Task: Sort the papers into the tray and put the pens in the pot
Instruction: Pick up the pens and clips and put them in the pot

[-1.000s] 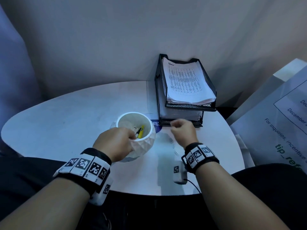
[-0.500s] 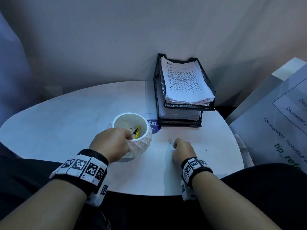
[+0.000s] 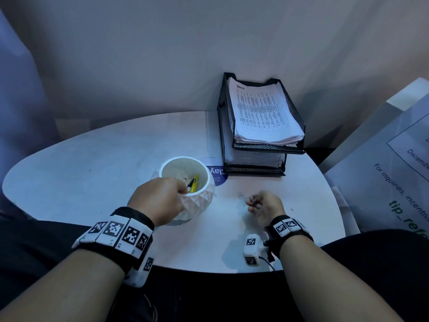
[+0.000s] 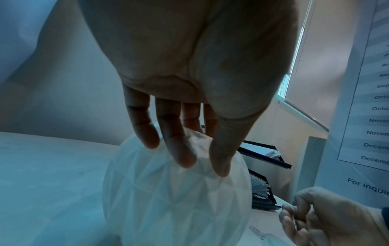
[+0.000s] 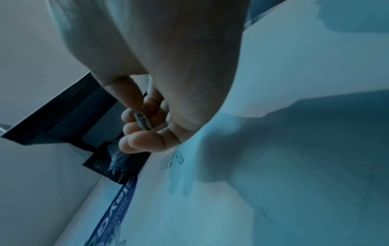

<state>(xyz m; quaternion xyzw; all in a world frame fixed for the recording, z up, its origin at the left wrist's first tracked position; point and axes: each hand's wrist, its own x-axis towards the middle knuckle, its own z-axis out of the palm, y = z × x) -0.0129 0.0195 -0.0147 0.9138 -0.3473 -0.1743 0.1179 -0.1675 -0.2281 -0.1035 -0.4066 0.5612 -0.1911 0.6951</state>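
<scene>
Both forearms are left bare, and a black strap (image 3: 291,235) set with white blocks printed in black square-code markers is worn around the wrist just behind the right hand (image 3: 267,209). A wider black band (image 3: 120,235) carrying a row of the same white marker blocks is worn behind the left hand (image 3: 157,201). A small white camera cube (image 3: 251,249) with a marker on each visible face is hung beside the strap, and a thin dark cable (image 3: 270,266) is led from it; dark clothing (image 3: 371,259) is seen over the lap.
</scene>
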